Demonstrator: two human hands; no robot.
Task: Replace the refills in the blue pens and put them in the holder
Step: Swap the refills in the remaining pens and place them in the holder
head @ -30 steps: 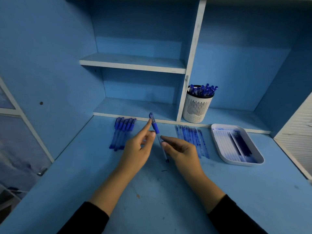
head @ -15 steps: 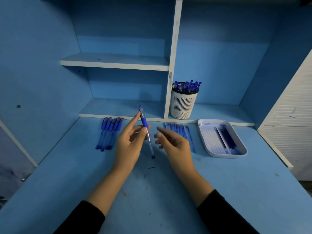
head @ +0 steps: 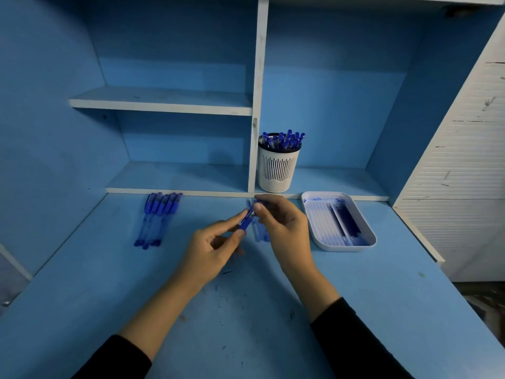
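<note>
Two hands on one blue pen, held just above the desk. The left hand pinches the lower part between thumb and forefinger, other fingers curled under. The right hand pinches the upper end with thumb and fingertips. The pen is tilted, top end away from the person; only the dark blue section between the two grips is visible, the rest is hidden by fingers.

- Row of blue pens: flat on the desk, well to the left of the left hand, lying side by side, caps toward the shelf.
- Loose refills: on the desk directly under and behind the right hand, mostly covered by it; can't count them.
- White pen holder: on the low shelf beyond the right hand, just right of the white divider, full of capped blue pens standing upright.
- White tray: just right of the right hand, holding thin blue refills; ink smears inside.

Black sleeves on both forearms.
</note>
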